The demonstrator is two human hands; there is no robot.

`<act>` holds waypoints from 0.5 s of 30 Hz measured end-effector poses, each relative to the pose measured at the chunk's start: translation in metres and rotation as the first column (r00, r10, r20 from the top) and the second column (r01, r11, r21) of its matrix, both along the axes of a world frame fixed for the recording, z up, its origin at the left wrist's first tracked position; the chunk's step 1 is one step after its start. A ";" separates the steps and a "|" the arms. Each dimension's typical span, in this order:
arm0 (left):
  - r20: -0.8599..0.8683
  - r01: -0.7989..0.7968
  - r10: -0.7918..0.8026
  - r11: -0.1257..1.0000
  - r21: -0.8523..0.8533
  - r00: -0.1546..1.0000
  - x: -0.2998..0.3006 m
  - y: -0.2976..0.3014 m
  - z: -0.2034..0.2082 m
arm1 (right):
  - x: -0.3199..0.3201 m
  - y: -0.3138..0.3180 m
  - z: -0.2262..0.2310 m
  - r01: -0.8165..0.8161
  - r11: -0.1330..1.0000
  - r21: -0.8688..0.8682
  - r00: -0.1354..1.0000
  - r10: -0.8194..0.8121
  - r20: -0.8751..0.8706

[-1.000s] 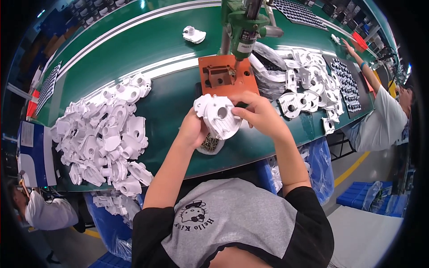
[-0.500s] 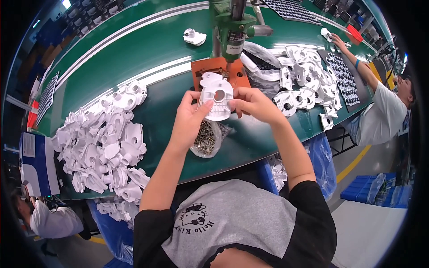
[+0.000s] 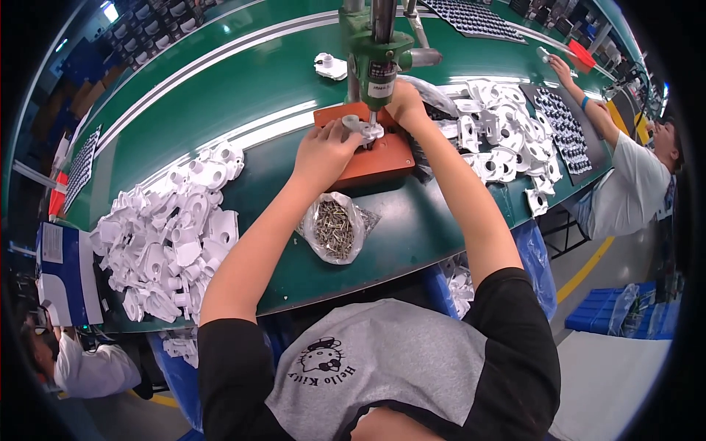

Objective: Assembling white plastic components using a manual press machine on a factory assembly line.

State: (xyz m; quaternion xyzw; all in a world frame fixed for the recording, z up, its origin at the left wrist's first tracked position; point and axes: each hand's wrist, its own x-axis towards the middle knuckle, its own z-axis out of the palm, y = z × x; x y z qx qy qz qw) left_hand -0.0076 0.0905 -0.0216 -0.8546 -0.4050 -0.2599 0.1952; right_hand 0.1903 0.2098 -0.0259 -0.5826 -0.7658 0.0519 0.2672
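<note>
Under the green press, a white plastic housing sits at the orange fixture block, just below the press's metal tip. Gripping its left side is my left hand, thumb toward the tip. My right hand reaches up beside the press head on its right, and its fingers are hidden, so what they touch does not show. A clear plastic bag of small metal screws lies on the green table in front of the fixture.
A heap of white housings covers the left of the table; flatter white parts are piled right. A single housing lies beyond the press. At far right a co-worker's hand is beside a tray of dark parts.
The white housing went from both hands, in front of the fixture, to a place beneath the press tip. My right hand let go and moved up beside the press head.
</note>
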 end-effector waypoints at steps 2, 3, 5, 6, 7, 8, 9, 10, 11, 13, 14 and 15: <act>0.039 0.033 -0.031 0.999 -0.035 0.999 0.003 -0.003 -0.001 | 0.009 0.001 -0.004 -0.003 0.999 0.041 1.000 0.004 -0.027; 0.077 0.053 -0.048 0.996 -0.070 0.996 0.002 -0.006 -0.001 | 0.010 -0.004 -0.001 -0.048 0.991 0.122 0.987 0.066 -0.145; 0.103 0.066 -0.058 0.995 -0.072 0.993 -0.002 -0.004 -0.003 | 0.016 -0.014 0.006 -0.133 0.971 0.200 0.945 0.185 -0.269; 0.127 0.088 -0.078 0.993 -0.074 0.989 -0.002 -0.004 -0.004 | 0.021 -0.020 0.004 -0.133 0.971 0.198 0.946 0.184 -0.266; 0.131 0.089 -0.079 0.993 -0.076 0.988 -0.001 -0.003 -0.005 | 0.025 -0.025 0.002 -0.151 0.983 0.105 0.878 0.182 -0.442; 0.142 0.085 -0.076 0.995 -0.061 0.987 0.003 -0.003 -0.006 | 0.029 -0.028 0.001 -0.184 0.983 0.016 0.783 0.156 -0.602; 0.152 0.076 -0.068 0.996 -0.046 0.986 0.004 -0.003 -0.006 | 0.028 -0.033 0.004 -0.217 0.976 -0.010 0.793 0.170 -0.585; 0.156 0.073 -0.065 0.996 -0.047 0.986 0.003 -0.004 -0.006 | 0.027 -0.039 0.008 -0.220 0.975 -0.012 0.795 0.172 -0.582; 0.155 0.068 -0.055 0.994 -0.082 0.986 0.002 -0.004 -0.006 | 0.029 -0.050 0.010 -0.235 0.965 -0.116 0.793 0.121 -0.597; 0.158 0.062 -0.043 0.991 -0.117 0.986 0.000 -0.004 -0.007 | 0.025 -0.069 0.020 -0.273 0.948 -0.164 0.794 0.126 -0.595; 0.124 0.058 -0.046 0.994 -0.096 0.991 -0.001 -0.004 -0.009 | 0.022 -0.072 0.019 -0.276 0.947 -0.165 0.796 0.128 -0.592; 0.088 0.061 -0.054 0.995 -0.076 0.995 -0.001 -0.003 -0.010 | 0.021 -0.076 0.019 -0.298 0.939 -0.172 0.768 0.128 -0.627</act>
